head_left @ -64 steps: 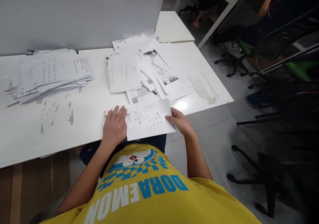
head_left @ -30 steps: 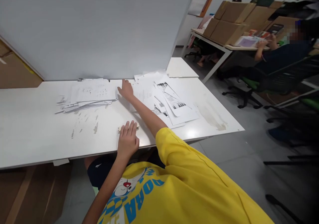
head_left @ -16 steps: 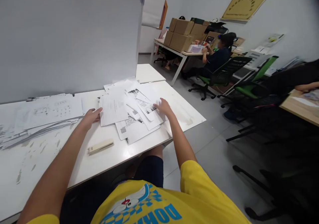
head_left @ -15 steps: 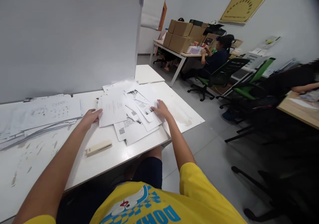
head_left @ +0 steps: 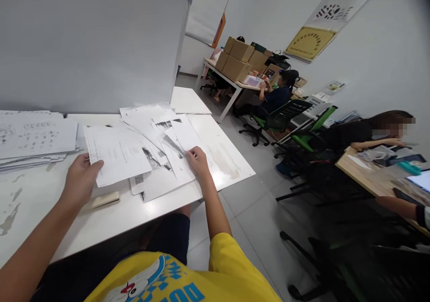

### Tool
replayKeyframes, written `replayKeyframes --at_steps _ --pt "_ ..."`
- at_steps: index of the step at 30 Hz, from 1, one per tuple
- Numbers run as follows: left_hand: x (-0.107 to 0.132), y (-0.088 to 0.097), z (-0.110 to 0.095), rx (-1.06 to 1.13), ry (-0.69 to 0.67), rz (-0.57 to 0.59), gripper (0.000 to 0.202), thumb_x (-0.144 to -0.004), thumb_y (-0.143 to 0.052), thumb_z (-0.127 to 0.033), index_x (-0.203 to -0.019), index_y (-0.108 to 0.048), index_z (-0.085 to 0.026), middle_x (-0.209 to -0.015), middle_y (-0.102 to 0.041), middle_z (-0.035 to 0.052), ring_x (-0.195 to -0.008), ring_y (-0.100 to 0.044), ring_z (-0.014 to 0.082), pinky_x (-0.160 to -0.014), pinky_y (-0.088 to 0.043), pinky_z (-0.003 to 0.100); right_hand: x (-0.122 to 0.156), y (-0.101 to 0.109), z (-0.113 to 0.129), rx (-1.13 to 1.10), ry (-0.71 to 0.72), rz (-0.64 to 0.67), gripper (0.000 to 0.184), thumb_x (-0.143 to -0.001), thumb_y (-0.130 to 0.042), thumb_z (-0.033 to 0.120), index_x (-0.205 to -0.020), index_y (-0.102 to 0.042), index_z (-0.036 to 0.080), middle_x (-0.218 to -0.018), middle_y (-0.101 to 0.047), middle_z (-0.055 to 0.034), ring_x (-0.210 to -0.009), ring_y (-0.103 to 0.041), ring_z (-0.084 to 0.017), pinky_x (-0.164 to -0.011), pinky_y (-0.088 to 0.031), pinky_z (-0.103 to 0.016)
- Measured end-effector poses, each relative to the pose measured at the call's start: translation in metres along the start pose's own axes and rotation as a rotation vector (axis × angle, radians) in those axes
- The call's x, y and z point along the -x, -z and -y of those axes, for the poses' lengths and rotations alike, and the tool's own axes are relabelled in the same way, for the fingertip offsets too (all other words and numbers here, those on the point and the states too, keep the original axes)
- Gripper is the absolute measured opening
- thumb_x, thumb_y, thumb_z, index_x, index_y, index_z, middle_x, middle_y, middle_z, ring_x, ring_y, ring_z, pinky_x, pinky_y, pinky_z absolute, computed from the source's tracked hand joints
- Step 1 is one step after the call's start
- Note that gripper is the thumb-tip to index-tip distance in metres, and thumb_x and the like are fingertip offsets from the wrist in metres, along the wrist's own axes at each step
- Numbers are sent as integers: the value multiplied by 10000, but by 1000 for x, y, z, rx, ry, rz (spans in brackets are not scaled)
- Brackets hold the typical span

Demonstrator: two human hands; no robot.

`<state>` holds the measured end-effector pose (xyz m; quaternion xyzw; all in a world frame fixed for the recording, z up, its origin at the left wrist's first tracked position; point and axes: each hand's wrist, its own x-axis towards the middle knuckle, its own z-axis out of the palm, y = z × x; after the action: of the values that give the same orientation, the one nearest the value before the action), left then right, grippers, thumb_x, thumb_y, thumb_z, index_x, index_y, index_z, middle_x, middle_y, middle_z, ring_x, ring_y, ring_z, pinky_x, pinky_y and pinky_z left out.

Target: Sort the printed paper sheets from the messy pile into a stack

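Observation:
My left hand (head_left: 82, 179) is closed on the left edge of a printed sheet of paper (head_left: 116, 156), thumb on top, and holds it tilted just above the table. Under and beside it lies a loose spread of printed papers (head_left: 161, 187), some with dark print blocks. My right hand (head_left: 197, 159) has its fingers pinched at the upper right of this spread, on the edge of a paper strip (head_left: 176, 147). Below the held sheet rests a slim cream object (head_left: 105, 200) resembling a stapler, close to my left wrist.
A thick paper stack (head_left: 36, 136) lies on the left of the white table (head_left: 223, 158). Behind stands a whiteboard (head_left: 87, 46). Cardboard boxes (head_left: 237, 66) sit on a far desk, where a person (head_left: 278, 98) works. Another person leans over a wooden desk (head_left: 356, 172) at right.
My left hand has lifted the printed sheet and drawn it left and nearer to me. My right hand now pinches the paper's edge. The camera view has turned to the right.

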<state>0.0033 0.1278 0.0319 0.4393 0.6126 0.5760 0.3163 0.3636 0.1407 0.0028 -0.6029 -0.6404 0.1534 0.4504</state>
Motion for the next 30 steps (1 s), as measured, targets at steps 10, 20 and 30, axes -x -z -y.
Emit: replayKeyframes --at_steps 10,20,30 --pt "88 -18 -5 127 -43 227 683 -874 -545 -241 -1521 -335 -288 -1520 -484 58 -1400 -459 244 -1211 -316 445 38 31 56 -650 -122 -439 332 -859 -539 553 -739 -456 255 -726 -504 9 -691 -520 -171 -661 -463 -302" --pt "158 -66 -10 425 335 453 660 -916 -445 -615 -1462 -430 -245 -1379 -602 137 -1214 -623 287 -905 -591 407 89 -14 58 -464 -452 -193 235 -838 -568 427 -707 -522 237 -853 -685 -37 -845 -625 -219 -765 -505 -346" --pt "167 -64 9 311 151 297 712 -872 -580 -588 -1495 -397 -295 -1463 -545 113 -1325 -550 272 -1099 -482 429 120 -39 72 -147 -300 -271 135 -872 -554 364 -949 -587 259 -1208 -604 -110 -1197 -518 -294 -1082 -392 -504"
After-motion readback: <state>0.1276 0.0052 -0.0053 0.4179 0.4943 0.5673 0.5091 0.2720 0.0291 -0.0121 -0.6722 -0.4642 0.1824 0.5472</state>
